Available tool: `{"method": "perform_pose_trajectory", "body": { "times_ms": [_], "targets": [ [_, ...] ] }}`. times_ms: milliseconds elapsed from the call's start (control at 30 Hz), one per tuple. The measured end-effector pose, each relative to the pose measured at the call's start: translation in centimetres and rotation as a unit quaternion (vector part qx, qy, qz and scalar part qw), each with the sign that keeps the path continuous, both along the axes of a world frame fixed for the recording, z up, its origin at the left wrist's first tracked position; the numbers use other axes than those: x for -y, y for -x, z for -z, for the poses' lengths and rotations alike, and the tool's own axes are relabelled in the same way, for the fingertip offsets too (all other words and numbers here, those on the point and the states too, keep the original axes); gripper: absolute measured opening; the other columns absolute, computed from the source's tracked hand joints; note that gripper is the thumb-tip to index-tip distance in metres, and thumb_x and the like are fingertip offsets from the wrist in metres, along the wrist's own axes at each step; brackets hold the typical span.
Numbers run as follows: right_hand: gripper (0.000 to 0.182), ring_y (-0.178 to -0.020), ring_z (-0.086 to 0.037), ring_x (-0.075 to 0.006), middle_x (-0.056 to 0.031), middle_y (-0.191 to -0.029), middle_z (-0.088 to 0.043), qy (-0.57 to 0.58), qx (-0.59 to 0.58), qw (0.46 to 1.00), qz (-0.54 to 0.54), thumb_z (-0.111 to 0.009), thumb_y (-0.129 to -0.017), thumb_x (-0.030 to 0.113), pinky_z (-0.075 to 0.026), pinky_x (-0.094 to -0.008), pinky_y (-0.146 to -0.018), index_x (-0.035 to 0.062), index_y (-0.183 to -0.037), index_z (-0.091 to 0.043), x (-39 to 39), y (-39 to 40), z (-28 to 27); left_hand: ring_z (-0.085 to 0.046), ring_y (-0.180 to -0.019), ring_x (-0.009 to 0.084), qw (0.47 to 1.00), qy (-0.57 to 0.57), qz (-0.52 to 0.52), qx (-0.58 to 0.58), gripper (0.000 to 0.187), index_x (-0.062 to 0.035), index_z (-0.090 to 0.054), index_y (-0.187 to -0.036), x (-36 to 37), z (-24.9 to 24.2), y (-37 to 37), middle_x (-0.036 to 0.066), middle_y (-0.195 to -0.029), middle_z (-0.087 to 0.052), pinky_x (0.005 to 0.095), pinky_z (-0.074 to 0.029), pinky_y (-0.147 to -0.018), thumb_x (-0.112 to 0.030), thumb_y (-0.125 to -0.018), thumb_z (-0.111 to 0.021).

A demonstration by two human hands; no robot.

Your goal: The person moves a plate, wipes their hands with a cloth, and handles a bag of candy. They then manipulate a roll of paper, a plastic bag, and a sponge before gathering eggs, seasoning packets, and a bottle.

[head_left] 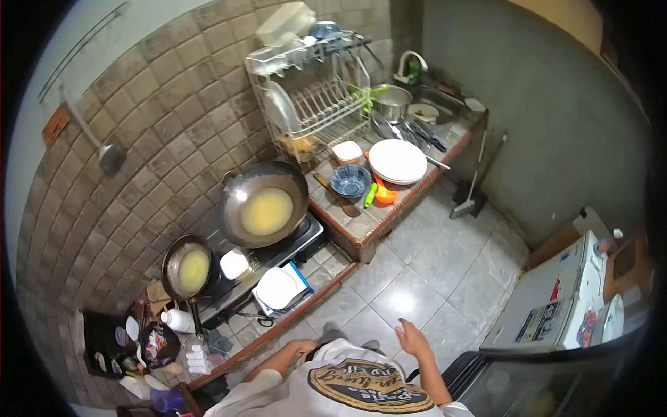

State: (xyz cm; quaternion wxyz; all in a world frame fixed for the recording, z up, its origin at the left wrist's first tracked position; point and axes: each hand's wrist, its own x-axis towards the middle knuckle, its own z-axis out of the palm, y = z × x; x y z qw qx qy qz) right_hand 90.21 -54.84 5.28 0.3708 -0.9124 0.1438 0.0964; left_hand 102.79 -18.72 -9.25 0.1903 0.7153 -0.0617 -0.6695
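Observation:
My left hand [299, 349] is low by my shirt, near the counter's front edge, with its fingers bunched and partly hidden. Over the floor to the right, my right hand [413, 340] hangs with fingers apart, holding nothing. On the stove [288, 240] sits a large wok [228, 221] containing yellowish oil. Left of it is a smaller frying pan [167, 272], also with yellowish liquid. A white container [235, 264] stands between the pans. In front of the stove, a round white plate or lid [277, 288] lies on a blue-edged package [300, 276]; scissors [265, 321] lie nearby.
The raised counter holds a patterned blue bowl [349, 180], stacked white plates [397, 160], an orange ladle [385, 195] and a dish rack [316, 104]. A pot [392, 104] stands by the sink [445, 104]. At left is a white bottle [178, 320]; at right, a white fridge [535, 306].

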Motion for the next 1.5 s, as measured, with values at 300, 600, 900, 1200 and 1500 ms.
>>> {"method": "perform_pose_trajectory", "body": {
  "times_ms": [300,600,900,1200,1500],
  "targets": [
    [0.038,-0.090,-0.055,-0.0341,-0.0245,-0.096,-0.055,-0.087,0.017,0.971,0.222,-0.040,-0.088,0.027,-0.042,-0.0371,-0.078,-0.0032,-0.110,-0.047,6.7,6.1,5.8,-0.055,-0.095,0.0270,0.959,0.222,0.156,0.079,0.042,-0.0043,-0.050,-0.114,18.3,-2.6,-8.2,0.017,-0.099,-0.059,0.0342,-0.041,-0.085,-0.018,-0.075,-0.055],
    [0.038,-0.089,-0.055,-0.0347,-0.0250,-0.095,-0.055,-0.093,-0.041,0.945,0.310,-0.038,-0.089,0.030,-0.043,-0.0365,-0.076,-0.0019,-0.108,-0.048,15.6,2.3,6.3,-0.053,-0.065,0.0202,0.959,0.105,0.261,0.042,0.032,0.0018,-0.060,-0.087,35.7,0.7,-17.3,0.011,-0.084,-0.060,0.0374,-0.043,-0.056,-0.025,-0.073,-0.053],
    [0.040,-0.096,-0.052,-0.0355,-0.0241,-0.102,-0.054,-0.012,-0.002,0.931,0.364,-0.041,-0.087,0.029,-0.041,-0.0362,-0.083,-0.0041,-0.107,-0.050,22.0,-3.3,2.0,-0.049,-0.090,0.0187,0.865,0.437,0.110,-0.222,0.040,0.0012,-0.049,-0.112,39.3,15.5,-15.0,0.009,-0.105,-0.053,0.0323,-0.041,-0.081,-0.025,-0.082,-0.043],
    [0.041,-0.096,-0.051,-0.0346,-0.0209,-0.100,-0.055,-0.055,-0.050,0.892,0.445,-0.036,-0.088,0.035,-0.040,-0.0391,-0.082,0.0009,-0.107,-0.050,26.0,-5.3,-1.7,-0.048,-0.092,0.0184,0.824,0.327,0.279,-0.369,0.040,0.0014,-0.049,-0.113,47.9,11.5,-18.3,0.009,-0.106,-0.053,0.0317,-0.040,-0.083,-0.025,-0.083,-0.043],
    [0.041,-0.095,-0.051,-0.0346,-0.0196,-0.099,-0.055,-0.112,-0.061,0.918,0.375,-0.034,-0.089,0.037,-0.040,-0.0404,-0.081,0.0018,-0.104,-0.050,37.3,-3.4,1.6,-0.047,-0.094,0.0181,0.873,0.262,0.242,-0.333,0.040,0.0016,-0.048,-0.113,58.9,9.3,-19.8,0.009,-0.108,-0.052,0.0311,-0.038,-0.085,-0.025,-0.084,-0.042]
  ]
}}
